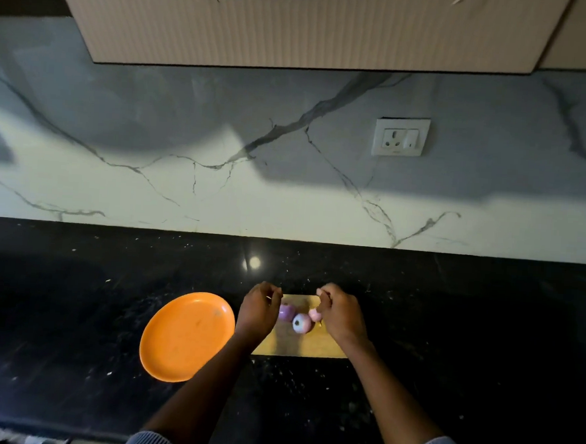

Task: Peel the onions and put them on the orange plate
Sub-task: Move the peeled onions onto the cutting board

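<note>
Three onions lie on a wooden cutting board [306, 348]: a purple onion [287, 312], a pale peeled-looking onion [302, 323] and a small pink onion [314, 314]. My left hand [258, 310] hovers at the board's left edge with its fingers curled, partly covering the purple onion; I cannot tell whether it holds anything. My right hand [342, 315] has its fingers curled down onto the small pink onion and pinches it from the right. The orange plate [187, 335] lies on the counter left of the board with nothing on it.
The black speckled counter [449, 334] runs wide on both sides. A marble backsplash with a wall socket [400, 136] rises behind it. A beige upper cabinet [296, 26] hangs overhead. The counter's front edge is near my sleeves.
</note>
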Demonstrator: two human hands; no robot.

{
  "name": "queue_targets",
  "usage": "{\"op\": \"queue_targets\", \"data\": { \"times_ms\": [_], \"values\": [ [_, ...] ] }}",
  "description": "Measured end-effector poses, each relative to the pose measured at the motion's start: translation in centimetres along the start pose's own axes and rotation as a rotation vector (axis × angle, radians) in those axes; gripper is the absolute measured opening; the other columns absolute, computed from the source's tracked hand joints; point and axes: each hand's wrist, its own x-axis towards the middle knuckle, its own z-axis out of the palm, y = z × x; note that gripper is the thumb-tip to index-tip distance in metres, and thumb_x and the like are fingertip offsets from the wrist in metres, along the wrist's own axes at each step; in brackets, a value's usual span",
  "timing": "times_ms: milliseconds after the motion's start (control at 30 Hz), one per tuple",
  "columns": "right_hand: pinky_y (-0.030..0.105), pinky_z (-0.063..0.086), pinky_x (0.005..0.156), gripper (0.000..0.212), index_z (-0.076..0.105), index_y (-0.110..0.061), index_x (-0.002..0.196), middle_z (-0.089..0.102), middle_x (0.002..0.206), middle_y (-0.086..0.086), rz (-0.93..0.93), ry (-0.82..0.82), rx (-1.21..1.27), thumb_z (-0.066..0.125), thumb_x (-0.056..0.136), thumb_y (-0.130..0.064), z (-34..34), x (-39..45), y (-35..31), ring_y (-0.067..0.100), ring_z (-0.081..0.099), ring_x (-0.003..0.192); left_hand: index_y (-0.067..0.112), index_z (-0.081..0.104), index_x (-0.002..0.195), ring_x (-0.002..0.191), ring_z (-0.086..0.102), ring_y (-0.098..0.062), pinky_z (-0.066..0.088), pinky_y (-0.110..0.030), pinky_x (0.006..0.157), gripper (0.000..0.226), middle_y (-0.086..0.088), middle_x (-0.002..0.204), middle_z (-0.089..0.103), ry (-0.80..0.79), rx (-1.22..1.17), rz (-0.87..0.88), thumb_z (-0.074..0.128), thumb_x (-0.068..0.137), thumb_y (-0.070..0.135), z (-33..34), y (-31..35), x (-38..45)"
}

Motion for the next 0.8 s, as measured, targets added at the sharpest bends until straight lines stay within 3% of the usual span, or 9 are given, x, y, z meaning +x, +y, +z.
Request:
{"op": "queue_targets", "data": {
  "times_ms": [100,133,200,267,333,400,533,667,800],
  "values": [
    [0.03,0.052,0.094,0.036,0.063,-0.021,0.124,0.061,0.13,0.002,-0.033,-0.02,0.007,0.064,0.092,-0.005,0.0,-0.7,-1.3,0.021,0.06,0.118,0.021,0.059,0.096,0.09,0.062,-0.016,0.048,-0.028,0.07,0.004,0.002,0.099,0.06,-0.014,-0.048,0.014,0.061,0.098,0.019,-1.0,-0.3,-0.4],
    [0.031,0.05,0.098,0.04,0.062,-0.022,0.127,0.057,0.135,0.0,-0.042,-0.022,-0.017,0.066,0.091,-0.006,0.0,-1.0,-1.7,0.02,0.057,0.122,0.022,0.057,0.1,0.093,0.061,-0.012,0.049,-0.026,0.073,0.011,0.004,0.104,0.058,-0.027,-0.051,0.032,0.065,0.095,0.017,-1.3,-0.3,-0.6],
    [0.035,0.054,0.094,0.026,0.065,-0.026,0.119,0.065,0.125,0.0,-0.028,0.021,-0.034,0.065,0.094,-0.018,0.2,-1.6,-2.2,0.021,0.063,0.114,0.022,0.057,0.11,0.098,0.057,-0.009,0.052,-0.029,0.075,0.022,0.005,0.11,0.054,-0.048,-0.049,0.047,0.07,0.092,0.018,-2.0,-0.7,-1.1],
    [0.036,0.056,0.087,0.018,0.067,-0.027,0.109,0.071,0.112,0.003,0.009,0.04,-0.003,0.062,0.094,-0.017,0.7,-2.4,-2.3,0.024,0.068,0.104,0.022,0.061,0.109,0.098,0.06,-0.015,0.053,-0.035,0.071,0.018,0.005,0.11,0.056,-0.07,-0.067,0.029,0.07,0.093,0.022,-2.5,-1.3,-1.6],
    [0.032,0.049,0.098,0.033,0.066,-0.023,0.118,0.061,0.131,0.003,-0.004,0.004,-0.028,0.062,0.091,-0.005,1.3,-3.3,-2.4,0.025,0.059,0.121,0.024,0.066,0.097,0.094,0.066,-0.025,0.052,-0.035,0.074,0.004,0.001,0.106,0.065,-0.102,-0.069,0.024,0.066,0.094,0.022,-2.7,-1.9,-2.1],
    [0.031,0.042,0.106,0.04,0.062,-0.022,0.129,0.049,0.144,0.0,-0.006,-0.033,-0.082,0.064,0.092,-0.009,1.9,-4.3,-2.5,0.023,0.048,0.133,0.023,0.07,0.103,0.1,0.065,-0.027,0.052,-0.035,0.087,0.011,-0.004,0.114,0.067,-0.148,-0.017,0.02,0.064,0.095,0.02,-2.6,-2.7,-2.6],
    [0.033,0.045,0.099,0.04,0.057,-0.027,0.13,0.055,0.134,-0.001,0.096,-0.057,-0.081,0.068,0.092,-0.027,2.8,-5.3,-1.6,0.022,0.053,0.125,0.014,0.052,0.139,0.118,0.056,-0.032,0.044,-0.034,0.101,0.043,-0.015,0.136,0.049,-0.307,0.069,-0.073,0.06,0.098,0.026,-1.9,-3.7,-3.5],
    [0.032,0.04,0.108,0.055,0.051,-0.027,0.141,0.049,0.142,0.003,0.189,-0.146,-0.073,0.072,0.091,-0.025,3.3,-5.5,0.2,0.023,0.049,0.132,0.013,0.046,0.146,0.13,0.05,-0.034,0.04,-0.036,0.109,0.049,-0.018,0.15,0.041,-0.384,0.07,-0.137,0.059,0.1,0.023,-0.6,-4.7,-3.5],
    [0.036,0.041,0.108,0.053,0.049,-0.022,0.143,0.044,0.146,0.009,0.261,-0.158,-0.101,0.067,0.094,-0.028,3.5,-4.4,1.7,0.028,0.047,0.133,0.011,0.043,0.148,0.139,0.042,-0.034,0.036,-0.038,0.115,0.052,-0.017,0.155,0.035,-0.376,0.055,-0.177,0.059,0.099,0.019,0.6,-5.3,-2.8]
  ]
}}
